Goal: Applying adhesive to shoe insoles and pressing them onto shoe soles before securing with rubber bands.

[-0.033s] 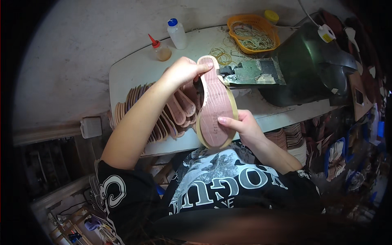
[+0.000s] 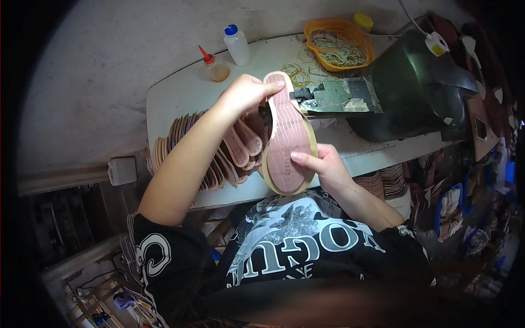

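A pink shoe sole [image 2: 287,136] with a tan rim is held over the white table [image 2: 180,93], its ribbed side facing me. My left hand [image 2: 246,93] grips its far end. My right hand [image 2: 324,164] holds its near end, thumb lying on the ribbed face. Under and left of the sole, several similar pink soles [image 2: 219,150] are fanned out in a row on the table. The far tip of the held sole is close to the metal plate [image 2: 339,95] of a dark machine [image 2: 421,82].
At the back of the table stand a small glue bottle with a red tip [image 2: 213,65], a white bottle with a blue cap [image 2: 238,44] and an orange basket of rubber bands [image 2: 339,44]. More soles are stacked [image 2: 383,183] below the table on the right.
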### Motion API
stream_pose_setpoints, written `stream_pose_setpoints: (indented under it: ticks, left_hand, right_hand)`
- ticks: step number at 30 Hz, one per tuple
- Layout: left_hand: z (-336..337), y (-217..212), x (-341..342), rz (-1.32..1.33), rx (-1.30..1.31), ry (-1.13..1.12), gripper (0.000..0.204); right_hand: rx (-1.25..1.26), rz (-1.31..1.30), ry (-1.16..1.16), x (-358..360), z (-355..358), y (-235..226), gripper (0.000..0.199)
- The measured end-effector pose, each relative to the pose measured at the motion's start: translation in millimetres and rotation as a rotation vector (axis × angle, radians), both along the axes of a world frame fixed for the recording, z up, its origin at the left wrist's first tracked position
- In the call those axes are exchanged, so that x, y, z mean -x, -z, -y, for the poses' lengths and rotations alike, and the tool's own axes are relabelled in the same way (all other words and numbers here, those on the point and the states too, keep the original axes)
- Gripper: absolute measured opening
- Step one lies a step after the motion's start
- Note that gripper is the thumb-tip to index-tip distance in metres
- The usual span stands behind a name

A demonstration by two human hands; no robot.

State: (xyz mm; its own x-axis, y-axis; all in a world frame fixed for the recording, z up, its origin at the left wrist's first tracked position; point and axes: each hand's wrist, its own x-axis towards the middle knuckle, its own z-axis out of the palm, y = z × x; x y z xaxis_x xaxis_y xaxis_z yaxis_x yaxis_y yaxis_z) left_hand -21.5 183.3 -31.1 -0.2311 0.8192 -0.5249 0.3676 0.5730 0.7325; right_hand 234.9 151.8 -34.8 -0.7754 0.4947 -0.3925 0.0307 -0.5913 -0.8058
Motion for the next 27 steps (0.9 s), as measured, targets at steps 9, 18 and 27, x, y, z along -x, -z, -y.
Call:
stream_pose_setpoints:
  ticks: [9, 18, 27]
  left_hand:
    - [21, -8, -10, 0.485, -0.152, -0.234, 0.069]
    - [32, -6, -17, 0.567, -0.198, -0.195, 0.064]
    - [2, -3, 12, -0.34, -0.298, 0.07, 0.114]
  right_hand:
    - [0.047, -0.161, 0.184, 38, -30, 15, 0.025]
    - [0.028, -0.126, 0.175, 38, -26, 9, 0.03]
    - [0.232, -0.13, 0.115, 39, -18, 6, 0.026]
